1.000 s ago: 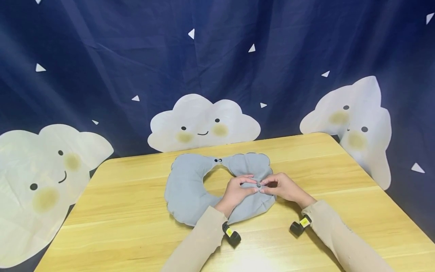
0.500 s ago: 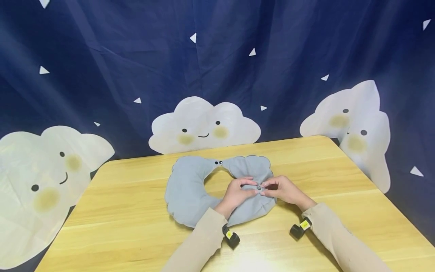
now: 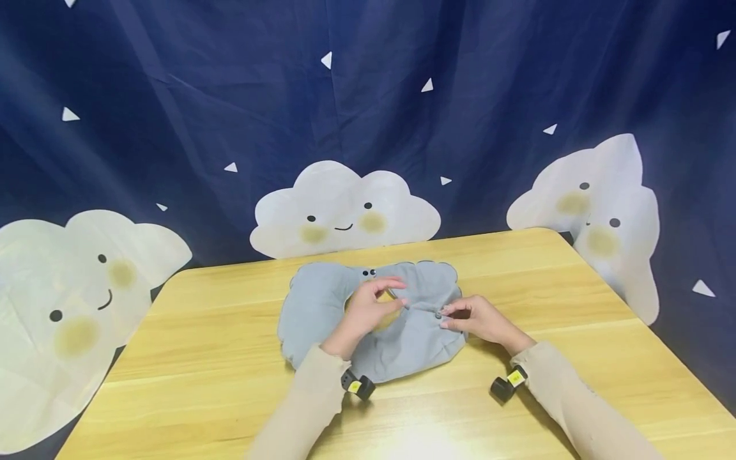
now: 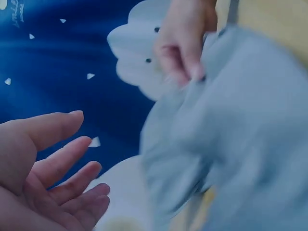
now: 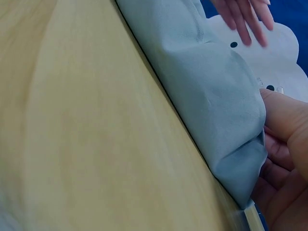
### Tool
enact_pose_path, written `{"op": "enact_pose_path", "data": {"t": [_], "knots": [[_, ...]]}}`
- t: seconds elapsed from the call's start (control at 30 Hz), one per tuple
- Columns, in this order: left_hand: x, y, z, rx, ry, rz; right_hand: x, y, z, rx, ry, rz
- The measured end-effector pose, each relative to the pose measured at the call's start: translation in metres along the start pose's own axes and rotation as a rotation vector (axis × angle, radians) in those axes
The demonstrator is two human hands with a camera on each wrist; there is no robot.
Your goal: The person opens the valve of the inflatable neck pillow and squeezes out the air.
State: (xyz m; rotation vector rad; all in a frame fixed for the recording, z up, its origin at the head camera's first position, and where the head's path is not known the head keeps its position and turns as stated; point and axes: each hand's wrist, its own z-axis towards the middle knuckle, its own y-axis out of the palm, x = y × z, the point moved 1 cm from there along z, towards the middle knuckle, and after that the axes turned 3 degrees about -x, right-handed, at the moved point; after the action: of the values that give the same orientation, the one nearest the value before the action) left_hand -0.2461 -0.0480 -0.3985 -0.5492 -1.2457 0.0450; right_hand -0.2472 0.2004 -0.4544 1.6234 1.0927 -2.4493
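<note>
A grey U-shaped inflatable neck pillow (image 3: 313, 313) lies on the wooden table, puffed on its left side and creased on its right. On the right part sits a small dark round valve (image 3: 438, 315). Thumb and fingers of my right hand (image 3: 485, 321) pinch the pillow right at that valve; the right wrist view has the thumb (image 5: 281, 108) along the pillow's edge. My left hand (image 3: 363, 311) hovers over the pillow's inner opening, holding nothing. Its fingers are spread and loosely bent in the left wrist view, apart from the cloth.
The wooden table (image 3: 201, 358) runs back to a dark blue curtain (image 3: 259, 83) printed with smiling white clouds. Two dark snaps (image 3: 368, 273) sit where the pillow's ends meet. A black wrist camera (image 3: 358, 386) hangs from the left sleeve, another camera (image 3: 508, 383) from the right.
My left hand has let go near the valve and moved left, its fingers now parted. The right hand stays at the valve; the pillow has barely moved.
</note>
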Motion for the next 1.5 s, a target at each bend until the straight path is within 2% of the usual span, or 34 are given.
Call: {"op": "enact_pose_path", "data": {"t": [0.1,0.2,0.37,0.53,0.67,0.77,0.9,1.0,1.5], "knots": [[0.004,-0.022,-0.007,0.014,0.019,0.164,0.01,0.001,0.001,0.002,0.018,0.005],[0.003,-0.048,-0.014,0.023,-0.001,0.317,0.012,0.002,0.002,-0.002,0.015,0.013],[-0.008,-0.09,-0.021,0.042,0.016,0.419,0.013,0.001,0.003,0.001,0.017,0.009],[-0.026,-0.113,-0.024,0.019,0.024,0.57,0.008,0.001,0.001,-0.004,-0.01,-0.001],[-0.038,-0.117,-0.024,-0.027,0.012,0.68,-0.009,-0.001,0.0,-0.01,-0.025,-0.006],[-0.042,-0.116,-0.025,-0.052,-0.033,0.714,-0.02,-0.002,0.0,-0.015,-0.046,-0.012],[-0.047,-0.114,-0.026,-0.085,-0.114,0.707,-0.002,0.0,0.001,-0.018,-0.068,-0.003],[-0.053,-0.113,-0.025,-0.098,-0.136,0.691,0.013,0.001,0.002,-0.017,-0.053,0.016],[-0.076,-0.103,-0.029,-0.041,-0.116,0.692,0.01,0.0,0.001,-0.013,-0.01,0.025]]}}
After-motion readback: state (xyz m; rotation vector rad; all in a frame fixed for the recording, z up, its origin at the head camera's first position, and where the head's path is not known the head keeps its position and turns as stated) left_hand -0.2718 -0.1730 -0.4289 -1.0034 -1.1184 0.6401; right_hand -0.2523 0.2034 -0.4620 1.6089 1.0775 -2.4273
